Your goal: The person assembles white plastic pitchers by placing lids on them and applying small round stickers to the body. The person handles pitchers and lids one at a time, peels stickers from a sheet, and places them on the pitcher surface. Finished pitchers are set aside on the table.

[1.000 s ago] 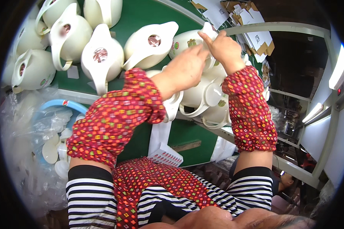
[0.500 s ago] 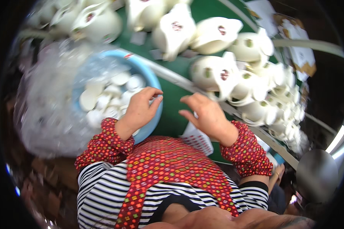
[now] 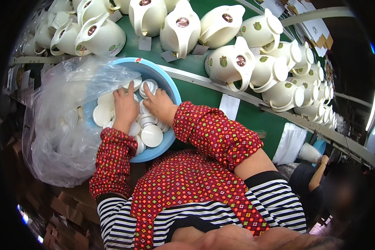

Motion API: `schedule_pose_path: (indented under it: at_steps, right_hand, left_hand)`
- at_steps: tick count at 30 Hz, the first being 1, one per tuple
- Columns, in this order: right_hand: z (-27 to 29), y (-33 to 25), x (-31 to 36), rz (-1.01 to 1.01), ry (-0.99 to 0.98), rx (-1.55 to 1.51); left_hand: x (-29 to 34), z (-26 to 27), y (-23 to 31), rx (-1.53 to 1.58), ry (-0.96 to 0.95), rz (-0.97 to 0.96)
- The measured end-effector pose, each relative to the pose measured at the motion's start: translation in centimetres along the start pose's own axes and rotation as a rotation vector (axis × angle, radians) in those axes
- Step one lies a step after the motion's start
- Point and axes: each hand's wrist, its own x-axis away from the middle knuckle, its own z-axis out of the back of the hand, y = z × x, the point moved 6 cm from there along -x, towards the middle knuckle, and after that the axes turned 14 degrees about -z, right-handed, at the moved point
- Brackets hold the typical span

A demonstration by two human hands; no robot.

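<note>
White discs (image 3: 152,136), blue basin (image 3: 170,81), red checkered-and-dotted sleeves (image 3: 216,135)

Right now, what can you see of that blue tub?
The blue tub is round, apparently plastic, open side up, with a small red mark on its far rim. It sits at the person's left, holding many white discs. Clear plastic wrap hangs over its left side. The left hand and right hand reach inside. Its base is hidden.

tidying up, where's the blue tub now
The blue tub is left of centre in the head view, a clear plastic bag over its left side, the left hand and right hand inside.
</note>
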Motion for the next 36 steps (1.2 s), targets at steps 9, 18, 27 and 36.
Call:
schedule_pose_path:
  at_steps: [9,18,27,36]
  right_hand:
    - [6.4,0.9,3.5,-0.009,0.174,-0.397]
    - [20.2,21.7,12.5,-0.481,0.617,-0.612]
    - [19.2,29.2,10.8,-0.49,0.32,-0.109]
    - [22.0,27.7,9.7,-0.312,-0.041,0.049]
  left_hand:
    - [-5.4,-3.2,-1.6,0.117,-0.271,-0.039]
    - [-5.1,-2.0,0.2,0.157,-0.325,-0.162]
    - [-3.7,7.2,7.3,0.295,-0.071,-0.133]
    - [-6.2,6.2,20.7,0.783,0.163,-0.619]
